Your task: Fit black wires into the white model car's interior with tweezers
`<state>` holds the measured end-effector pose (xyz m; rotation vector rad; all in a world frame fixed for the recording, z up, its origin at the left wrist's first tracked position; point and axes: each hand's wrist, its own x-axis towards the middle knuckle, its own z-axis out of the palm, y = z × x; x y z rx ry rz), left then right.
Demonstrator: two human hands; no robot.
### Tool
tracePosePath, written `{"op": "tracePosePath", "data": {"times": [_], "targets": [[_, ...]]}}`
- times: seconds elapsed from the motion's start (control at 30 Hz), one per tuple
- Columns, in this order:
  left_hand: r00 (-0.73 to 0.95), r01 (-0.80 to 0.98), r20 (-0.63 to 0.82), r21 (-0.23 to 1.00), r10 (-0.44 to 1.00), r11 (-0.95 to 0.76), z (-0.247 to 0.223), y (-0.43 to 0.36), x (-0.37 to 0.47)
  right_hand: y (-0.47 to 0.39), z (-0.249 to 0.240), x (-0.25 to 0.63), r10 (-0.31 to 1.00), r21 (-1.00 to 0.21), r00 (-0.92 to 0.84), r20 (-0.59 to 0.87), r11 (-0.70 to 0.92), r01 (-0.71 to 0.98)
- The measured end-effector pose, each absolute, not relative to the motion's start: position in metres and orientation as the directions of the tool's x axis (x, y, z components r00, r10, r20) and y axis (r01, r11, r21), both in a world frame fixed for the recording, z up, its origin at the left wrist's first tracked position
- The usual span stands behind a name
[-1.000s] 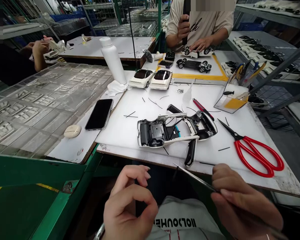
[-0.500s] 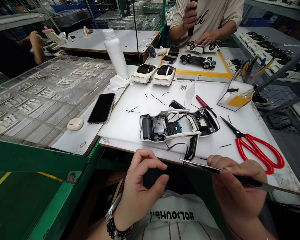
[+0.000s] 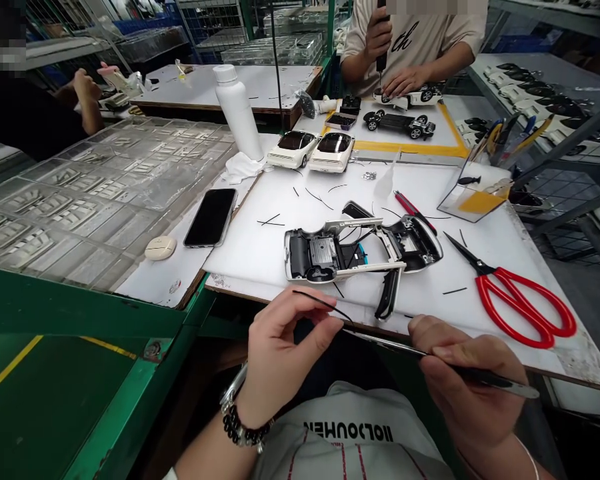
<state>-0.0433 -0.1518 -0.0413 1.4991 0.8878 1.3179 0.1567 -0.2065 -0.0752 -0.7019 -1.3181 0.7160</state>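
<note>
My right hand (image 3: 473, 373) is closed around black-handled tweezers (image 3: 460, 370), whose tips point left toward my other hand. A thin black strip (image 3: 314, 298) runs from the tweezer tips over the fingers of my left hand (image 3: 290, 340), and my left thumb and fingers pinch it. Both hands are in front of the table's near edge. Just beyond them lies an upturned model car body (image 3: 363, 250), its dark interior showing, with one black door panel (image 3: 389, 293) swung out toward me and another on the far side.
Red-handled scissors (image 3: 517, 303) lie at the right, near a red cutter (image 3: 414, 210) and a clear tool holder (image 3: 475, 190). At the left are a phone (image 3: 211, 217), a white bottle (image 3: 237, 113) and parts trays (image 3: 80, 193). Two white model cars (image 3: 333, 152) stand behind; a co-worker (image 3: 415, 47) sits opposite.
The black strip has moved from beside the near door panel to my left hand, which has closed on it. The tweezer tips have moved left. The view has shifted slightly.
</note>
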Motion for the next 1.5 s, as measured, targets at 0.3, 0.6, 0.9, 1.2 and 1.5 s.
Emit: {"op": "tracePosePath", "data": {"times": [0.3,0.6,0.9,1.2,1.5], "targets": [[0.115,-0.242,0.175,0.96,0.978,-0.144,-0.046,-0.154,-0.036,-0.207,-0.076,0.157,0.83,-0.829,0.077,0.552,0.557,-0.059],[0.079,-0.26,0.248,0.94,0.965,-0.22,-0.046,-0.155,-0.034,-0.208,-0.079,0.157,0.846,-0.843,0.063,0.53,0.533,-0.068],[0.079,-0.226,0.293,0.936,0.953,-0.269,-0.048,-0.154,-0.031,-0.206,-0.08,0.156,0.857,-0.855,0.066,0.511,0.514,-0.072],[0.078,-0.2,0.309,0.936,0.948,-0.288,-0.045,-0.155,-0.028,-0.207,-0.085,0.158,0.873,-0.871,0.084,0.481,0.487,-0.071],[0.137,-0.123,0.551,0.834,0.823,-0.538,-0.017,-0.146,-0.041,-0.174,-0.043,0.181,0.783,-0.776,-0.178,0.596,0.619,0.124]]}}
